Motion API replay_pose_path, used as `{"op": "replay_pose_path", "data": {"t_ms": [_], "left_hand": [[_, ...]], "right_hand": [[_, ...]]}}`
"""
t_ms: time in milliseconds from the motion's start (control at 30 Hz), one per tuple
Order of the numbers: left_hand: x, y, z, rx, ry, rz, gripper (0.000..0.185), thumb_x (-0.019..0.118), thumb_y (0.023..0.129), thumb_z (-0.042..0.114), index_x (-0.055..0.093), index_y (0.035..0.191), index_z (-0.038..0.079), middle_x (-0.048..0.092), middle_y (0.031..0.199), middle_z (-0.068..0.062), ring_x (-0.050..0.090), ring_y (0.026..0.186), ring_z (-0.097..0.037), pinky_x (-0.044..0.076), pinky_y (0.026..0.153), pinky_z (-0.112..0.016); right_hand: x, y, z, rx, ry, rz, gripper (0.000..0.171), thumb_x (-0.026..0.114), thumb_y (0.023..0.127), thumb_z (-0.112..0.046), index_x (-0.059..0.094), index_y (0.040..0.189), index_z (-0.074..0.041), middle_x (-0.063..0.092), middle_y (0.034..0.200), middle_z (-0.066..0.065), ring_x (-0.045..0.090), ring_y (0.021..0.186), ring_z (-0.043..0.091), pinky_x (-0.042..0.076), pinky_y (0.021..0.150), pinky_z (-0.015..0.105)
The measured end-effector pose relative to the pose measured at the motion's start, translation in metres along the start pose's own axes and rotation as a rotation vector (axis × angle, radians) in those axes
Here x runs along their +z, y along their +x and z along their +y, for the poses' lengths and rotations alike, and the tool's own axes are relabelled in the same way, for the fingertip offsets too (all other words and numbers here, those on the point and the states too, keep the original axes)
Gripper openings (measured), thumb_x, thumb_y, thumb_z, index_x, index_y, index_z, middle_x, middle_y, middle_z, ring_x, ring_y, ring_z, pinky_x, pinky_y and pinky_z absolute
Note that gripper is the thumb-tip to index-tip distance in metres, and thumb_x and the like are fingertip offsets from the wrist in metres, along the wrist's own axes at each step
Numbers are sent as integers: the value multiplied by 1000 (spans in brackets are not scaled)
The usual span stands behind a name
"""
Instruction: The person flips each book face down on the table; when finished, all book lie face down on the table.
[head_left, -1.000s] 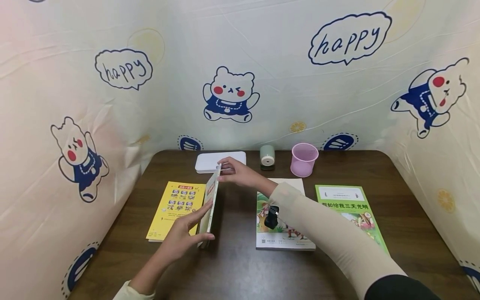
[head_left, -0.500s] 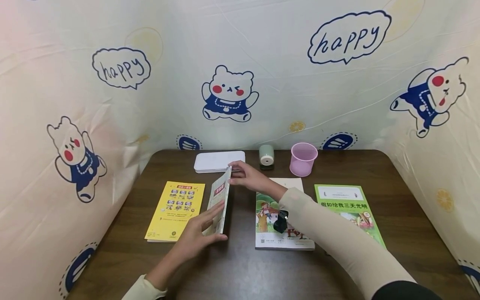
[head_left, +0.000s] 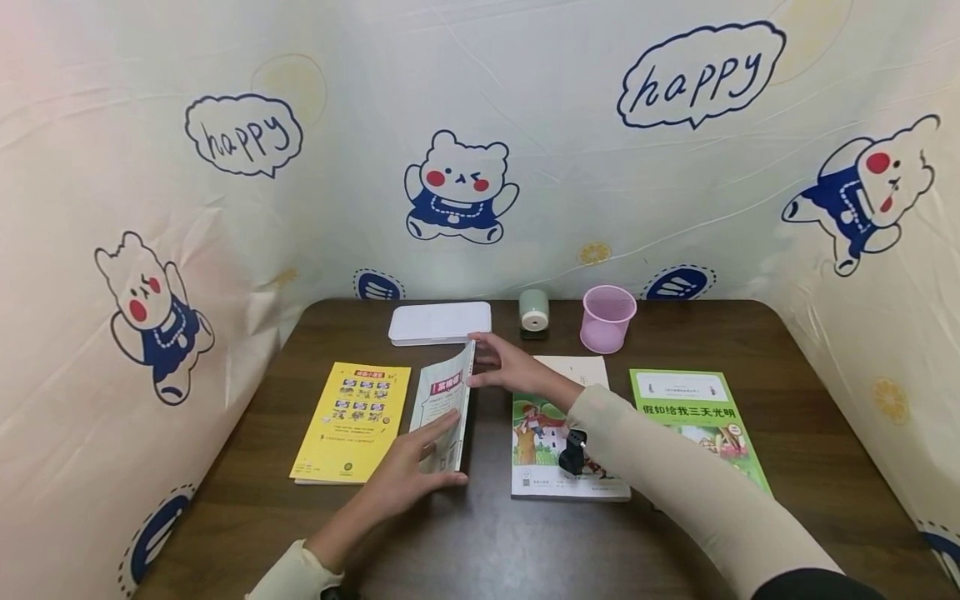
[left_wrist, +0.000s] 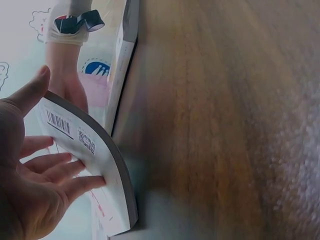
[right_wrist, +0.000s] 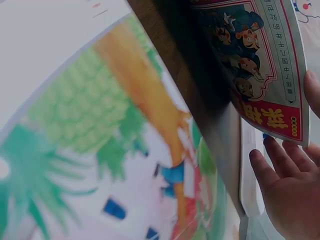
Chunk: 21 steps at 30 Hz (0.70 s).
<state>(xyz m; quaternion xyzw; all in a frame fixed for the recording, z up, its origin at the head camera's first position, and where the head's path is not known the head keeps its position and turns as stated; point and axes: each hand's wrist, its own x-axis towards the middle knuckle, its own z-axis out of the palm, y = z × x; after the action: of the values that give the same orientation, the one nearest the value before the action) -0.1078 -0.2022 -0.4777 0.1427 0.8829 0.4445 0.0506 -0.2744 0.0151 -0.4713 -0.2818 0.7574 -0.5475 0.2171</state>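
Note:
A thin paperback book (head_left: 442,398) stands tilted on its long edge near the table's middle, its pale back cover toward the left. My left hand (head_left: 401,477) holds its near end, with fingers spread on the back cover and the thumb by the bottom edge. In the left wrist view, a barcode and a QR code show on the bowed book (left_wrist: 95,137). My right hand (head_left: 513,367) holds the far upper corner between thumb and fingers. The right wrist view shows the book's illustrated front cover (right_wrist: 255,65); part of it is cut off.
A yellow book (head_left: 352,425) lies left, a picture-covered book (head_left: 543,483) under my right forearm, and a green book (head_left: 686,400) farther right. Along the back are a white flat case (head_left: 441,322), a green cylindrical item (head_left: 534,310) and a pink cup (head_left: 607,321).
Both hands have moved right with the book, away from the yellow book. The book leans over more, so more of its back cover faces up.

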Motion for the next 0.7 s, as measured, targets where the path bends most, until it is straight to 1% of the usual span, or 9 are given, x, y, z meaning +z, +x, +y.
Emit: {"op": "replay_pose_path", "data": {"t_ms": [100,167,233,333,433,567,700], "left_hand": [[3,1,-1,-6,51,1,87,93,77,29,52,153,17,48,159,-1,46,145,-28,43,113,-56],[5,2,-3,-9,89,-4,87,93,77,33,53,153,18,50,157,-1,48,144,-28,40,115,-55],[7,4,-4,-11,124,-15,88,93,76,36,53,152,19,51,156,0,49,143,-27,38,117,-54],[10,6,-6,3,168,-31,89,93,76,39,53,152,17,51,156,-2,49,143,-26,39,117,-52],[11,7,-7,18,198,-46,90,92,76,41,53,152,15,51,156,-3,48,144,-25,39,118,-51],[13,9,-6,16,238,-78,90,89,78,46,51,154,16,49,158,-2,46,145,-23,39,118,-50],[16,10,-3,16,307,-109,90,85,81,51,49,155,14,46,160,-2,45,146,-24,38,119,-49]], "right_hand": [[-1,-2,5,-2,-90,16,84,78,94,-21,31,161,-6,41,161,19,41,148,36,41,116,51],[-2,-4,9,11,-173,30,84,80,93,-27,34,160,-7,43,160,18,41,148,34,39,118,51],[-4,-6,12,31,-254,36,85,81,91,-32,37,160,-9,44,160,16,41,148,32,39,118,51],[-6,-7,16,50,-335,32,86,81,90,-38,38,160,-11,45,159,15,43,147,31,39,117,51],[-7,-7,18,64,-376,26,86,81,90,-40,39,160,-13,45,159,13,42,147,31,39,117,51],[-9,-7,19,73,-383,19,85,82,89,-39,40,159,-14,45,160,12,41,148,31,38,118,52],[-11,-6,22,70,-394,15,86,83,88,-38,41,158,-12,45,160,11,39,149,31,37,119,52]]}}
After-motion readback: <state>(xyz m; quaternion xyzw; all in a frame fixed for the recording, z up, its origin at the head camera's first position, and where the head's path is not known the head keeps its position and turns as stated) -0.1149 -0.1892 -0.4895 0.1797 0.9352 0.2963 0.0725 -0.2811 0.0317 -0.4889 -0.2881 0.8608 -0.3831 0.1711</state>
